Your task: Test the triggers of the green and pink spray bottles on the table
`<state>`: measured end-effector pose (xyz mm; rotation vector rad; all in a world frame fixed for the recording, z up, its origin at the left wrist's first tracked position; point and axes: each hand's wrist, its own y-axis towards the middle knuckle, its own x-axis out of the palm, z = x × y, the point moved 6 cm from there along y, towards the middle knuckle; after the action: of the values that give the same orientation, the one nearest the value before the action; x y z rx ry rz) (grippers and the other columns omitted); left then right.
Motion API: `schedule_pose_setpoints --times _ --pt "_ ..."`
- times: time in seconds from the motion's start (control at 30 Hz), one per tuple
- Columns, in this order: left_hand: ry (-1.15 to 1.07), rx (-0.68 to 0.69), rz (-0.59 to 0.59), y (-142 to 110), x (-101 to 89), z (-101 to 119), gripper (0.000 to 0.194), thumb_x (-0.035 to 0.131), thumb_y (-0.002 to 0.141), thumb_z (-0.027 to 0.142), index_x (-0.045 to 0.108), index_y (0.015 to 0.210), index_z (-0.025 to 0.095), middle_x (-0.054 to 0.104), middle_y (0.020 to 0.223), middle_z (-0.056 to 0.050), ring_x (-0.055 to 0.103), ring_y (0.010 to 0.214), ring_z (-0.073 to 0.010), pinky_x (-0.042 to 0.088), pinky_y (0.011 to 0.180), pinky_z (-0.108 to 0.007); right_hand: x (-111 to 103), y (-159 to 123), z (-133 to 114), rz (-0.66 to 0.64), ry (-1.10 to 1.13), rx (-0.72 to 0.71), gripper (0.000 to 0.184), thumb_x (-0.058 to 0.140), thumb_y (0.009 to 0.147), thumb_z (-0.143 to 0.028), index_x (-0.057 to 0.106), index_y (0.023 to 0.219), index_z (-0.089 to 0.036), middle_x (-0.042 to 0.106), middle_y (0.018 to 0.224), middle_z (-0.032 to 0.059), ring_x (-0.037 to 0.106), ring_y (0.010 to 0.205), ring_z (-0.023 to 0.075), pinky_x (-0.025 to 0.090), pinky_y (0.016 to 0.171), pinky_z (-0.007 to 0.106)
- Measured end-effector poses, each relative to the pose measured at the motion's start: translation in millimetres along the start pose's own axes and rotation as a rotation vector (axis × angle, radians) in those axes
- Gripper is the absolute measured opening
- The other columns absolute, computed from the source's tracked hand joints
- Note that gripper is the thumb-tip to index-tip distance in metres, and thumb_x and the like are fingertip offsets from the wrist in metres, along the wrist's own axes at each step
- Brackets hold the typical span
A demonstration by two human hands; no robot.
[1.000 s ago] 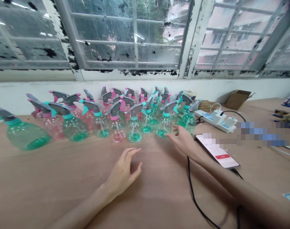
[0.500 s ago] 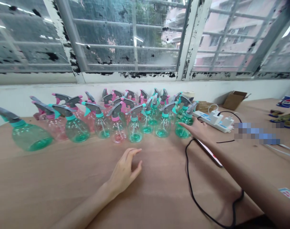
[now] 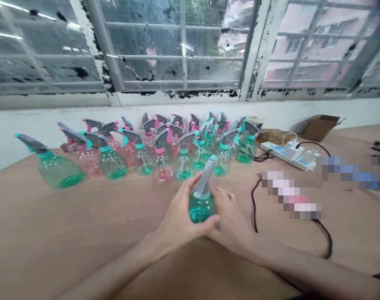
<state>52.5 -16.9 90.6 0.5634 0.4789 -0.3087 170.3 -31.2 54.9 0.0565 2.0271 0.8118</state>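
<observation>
The left hand point(image 3: 177, 210) grips a green spray bottle point(image 3: 202, 209) from its left side, thumb laid across the lower front. The right hand point(image 3: 232, 223) closes around the right side of the same bottle; its grip contact is partly hidden. The bottle is upright, between the hands and in front of the bottle group; whether its base touches the bench point(image 3: 115, 233) cannot be determined. Other green bottles point(image 3: 113, 164) and pink bottles point(image 3: 163, 166) stand close together along the white wall point(image 3: 8, 133) below the windows point(image 3: 174, 46). To the right are a white power strip point(image 3: 302, 162), an open cardboard box point(image 3: 321, 128) and a black cable point(image 3: 329, 241).
</observation>
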Motion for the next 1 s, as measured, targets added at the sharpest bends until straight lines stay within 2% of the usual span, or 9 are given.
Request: schedule_pose_setpoints --times 0.13,0.27,0.37,0.43,0.57,0.63,0.73,0.83,1.0 --pt "-0.025 -0.021 0.138 10 -24.4 4 0.062 0.069 0.075 0.032 0.046 0.132 0.024 0.058 0.127 -0.009 0.058 0.111 -0.0289 0.049 0.094 -0.046 26 10 -28 -0.079 0.122 -0.090 0.072 0.062 0.078 -0.055 0.038 0.134 -0.016 0.057 0.126 0.0179 0.052 0.113 0.0351 0.039 0.094 0.054" --pt "-0.140 -0.083 0.125 19 -34.8 -3 0.040 0.060 0.079 0.021 0.059 0.119 0.022 0.064 0.120 -0.006 0.062 0.107 -0.0249 0.052 0.091 -0.041 31 18 -36 -0.113 0.204 -0.205 0.097 0.061 0.071 -0.073 0.031 0.140 -0.012 0.051 0.134 0.0228 0.046 0.126 0.0377 0.027 0.107 0.060" --pt "-0.160 -0.090 0.111 21 -36.7 -4 0.041 0.053 0.074 0.015 0.062 0.113 0.022 0.065 0.119 -0.005 0.064 0.104 -0.0227 0.052 0.092 -0.040 29 22 -18 -0.209 0.229 -0.310 0.095 0.058 0.073 -0.073 0.029 0.143 -0.014 0.054 0.133 0.0198 0.048 0.126 0.0341 0.019 0.113 0.060" --pt "-0.164 -0.090 0.106 22 -36.8 -3 0.044 0.051 0.071 0.013 0.062 0.113 0.023 0.065 0.119 -0.005 0.064 0.106 -0.0235 0.052 0.093 -0.041 28 25 7 -0.255 0.189 -0.318 0.090 0.054 0.078 -0.071 0.029 0.144 -0.014 0.052 0.137 0.0194 0.046 0.129 0.0321 0.019 0.114 0.059" --pt "-0.144 -0.073 0.057 22 -35.7 -1 0.045 0.049 0.068 0.014 0.064 0.109 0.027 0.065 0.119 -0.003 0.062 0.109 -0.0256 0.052 0.093 -0.044 32 26 68 -0.325 0.059 -0.173 0.070 0.048 0.087 -0.064 0.046 0.134 -0.012 0.052 0.137 0.0194 0.046 0.130 0.0311 0.030 0.111 0.054" --pt "-0.139 -0.065 0.013 23 -34.6 -1 0.043 0.049 0.070 0.015 0.064 0.108 0.027 0.065 0.119 -0.003 0.065 0.104 -0.0251 0.054 0.088 -0.043 37 24 87 -0.349 0.028 -0.124 0.065 0.048 0.088 -0.062 0.051 0.131 -0.013 0.053 0.137 0.0186 0.047 0.130 0.0308 0.036 0.109 0.052" --pt "-0.137 -0.031 -0.018 25 -34.0 -3 0.042 0.049 0.070 0.016 0.064 0.108 0.026 0.066 0.117 -0.005 0.066 0.101 -0.0251 0.056 0.084 -0.041 41 20 95 -0.329 0.017 -0.122 0.063 0.050 0.088 -0.061 0.053 0.130 -0.015 0.053 0.138 0.0180 0.046 0.131 0.0305 0.037 0.108 0.053" --pt "-0.118 0.017 -0.005 29 -33.8 -4 0.043 0.050 0.070 0.017 0.064 0.110 0.025 0.068 0.112 -0.005 0.064 0.103 -0.0262 0.054 0.088 -0.042 41 18 92 -0.309 0.018 -0.131 0.060 0.051 0.088 -0.060 0.054 0.131 -0.017 0.054 0.137 0.0175 0.047 0.131 0.0305 0.038 0.108 0.053" --pt "-0.091 -0.051 -0.018 35 -29.8 -9 0.047 0.051 0.069 0.017 0.062 0.114 0.024 0.070 0.103 -0.005 0.066 0.095 -0.0251 0.054 0.085 -0.040 39 20 90 -0.312 0.009 -0.125 0.060 0.051 0.088 -0.059 0.055 0.130 -0.016 0.054 0.138 0.0176 0.047 0.131 0.0307 0.034 0.110 0.055"
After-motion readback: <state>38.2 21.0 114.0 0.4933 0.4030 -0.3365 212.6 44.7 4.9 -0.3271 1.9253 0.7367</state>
